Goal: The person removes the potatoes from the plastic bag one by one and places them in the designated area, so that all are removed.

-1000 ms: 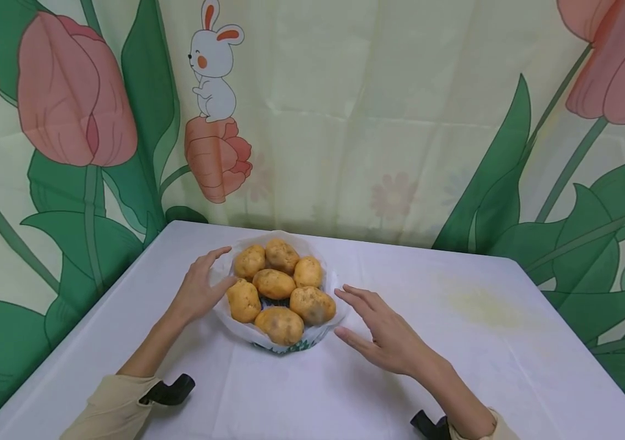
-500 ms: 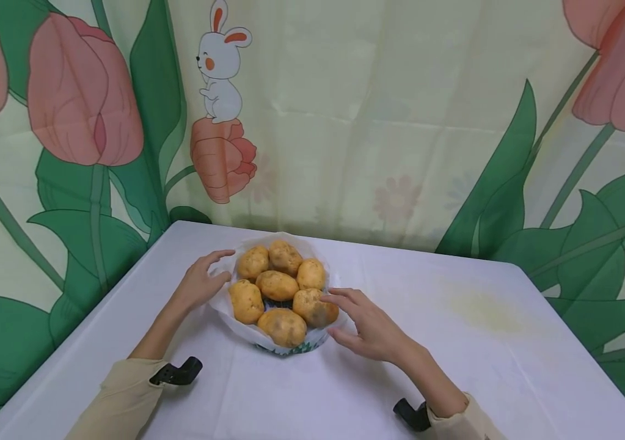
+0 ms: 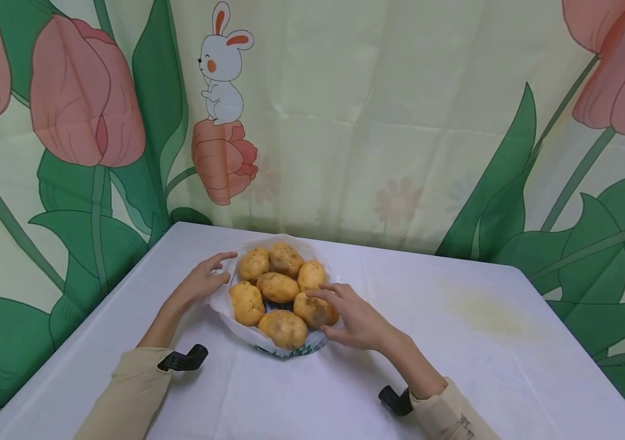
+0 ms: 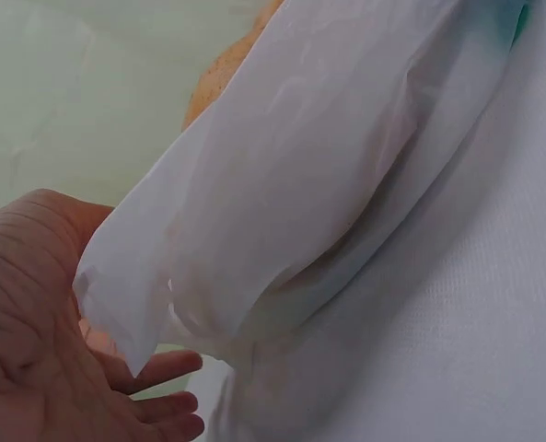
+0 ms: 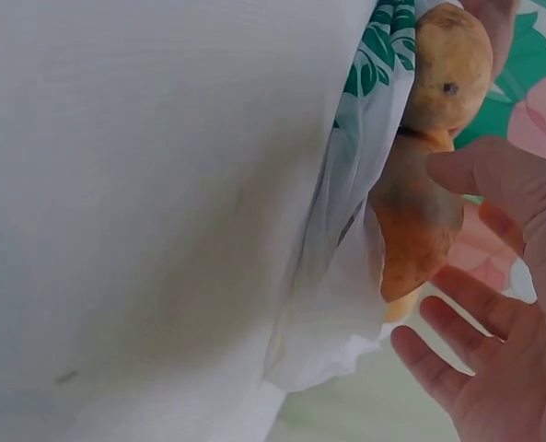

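Observation:
Several yellow-brown potatoes (image 3: 278, 287) lie in a white plastic bag (image 3: 241, 329) whose rim is spread open around them. My right hand (image 3: 357, 318) is at the right side of the bag, fingers spread and slightly bent over the right-hand potato (image 3: 314, 311). In the right wrist view, the thumb overlaps that potato (image 5: 418, 216); whether it touches is unclear. At the bag's left edge my left hand (image 3: 203, 282) has loosely bent fingers. The left wrist view has the bag's edge (image 4: 245, 175) covering part of that hand (image 4: 33, 322).
A white cloth covers the table (image 3: 427, 366), with a pale yellowish patch (image 3: 485, 313) on the right. Behind the table hangs a printed curtain (image 3: 334, 122) with tulips and a rabbit. Black wrist mounts (image 3: 184, 359) stick out from both forearms.
My right hand has moved left, from beside the bag to over the right-hand potato. The left hand has drawn slightly away from the left potato. The potatoes keep their arrangement.

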